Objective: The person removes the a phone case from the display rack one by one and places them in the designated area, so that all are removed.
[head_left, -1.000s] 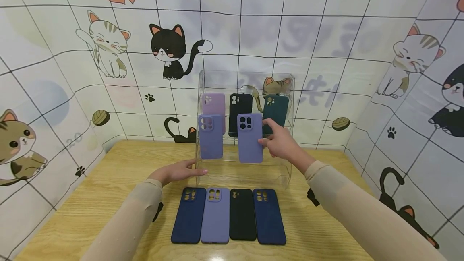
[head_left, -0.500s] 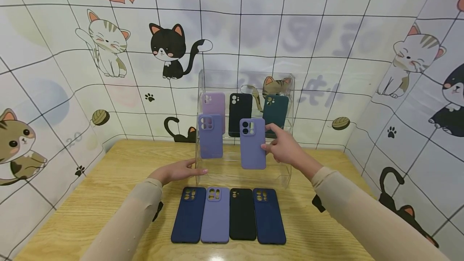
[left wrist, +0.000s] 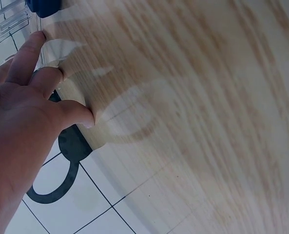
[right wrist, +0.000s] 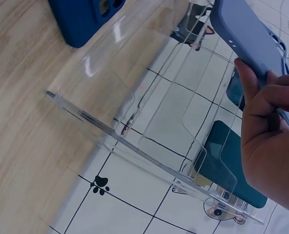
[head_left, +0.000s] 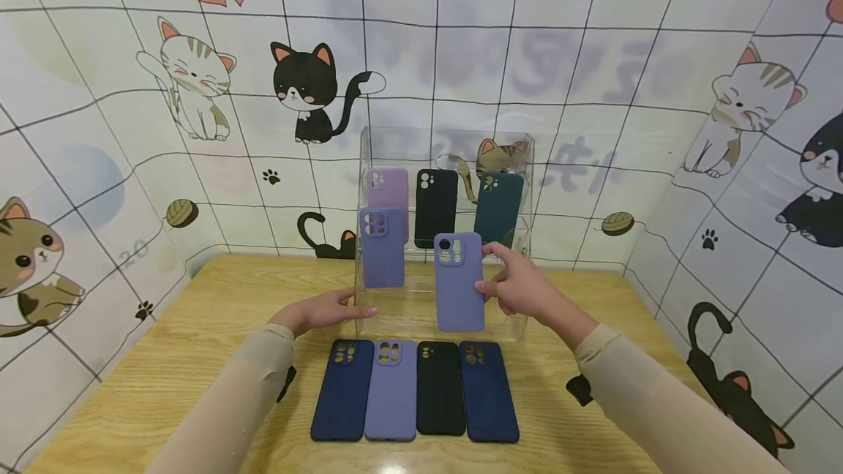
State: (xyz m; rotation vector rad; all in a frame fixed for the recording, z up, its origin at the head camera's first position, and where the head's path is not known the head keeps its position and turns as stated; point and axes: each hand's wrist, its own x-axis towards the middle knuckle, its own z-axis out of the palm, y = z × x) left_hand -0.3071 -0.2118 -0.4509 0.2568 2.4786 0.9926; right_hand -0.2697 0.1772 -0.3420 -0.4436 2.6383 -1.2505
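Head view: right hand [head_left: 520, 287] pinches a lavender phone case [head_left: 459, 281] by its right long edge, holding it upright in front of the clear acrylic display stand [head_left: 520, 167], at the lower tier, above the near row of four cases [head_left: 415, 390] lying flat on the wooden table [head_left: 197, 357]. Left hand [head_left: 323, 311] lies with straight fingers against the stand's left wall near its base, holding nothing. Four more cases sit on the stand's tiers.

Left wrist view: fingertips [left wrist: 88, 117] press the transparent wall; hand flat, unclenched.

Right wrist view: thumb and fingers [right wrist: 254, 80] clamp the case's rim, the dark green case [right wrist: 232, 165] behind the acrylic.

Judgement: the case looks light, thin and flexible (probably silicone, matte, so grippy rather than slick); not fragile. An edge pinch mid-length suits it best. The stand is probably light and slides easily, hence the bracing.
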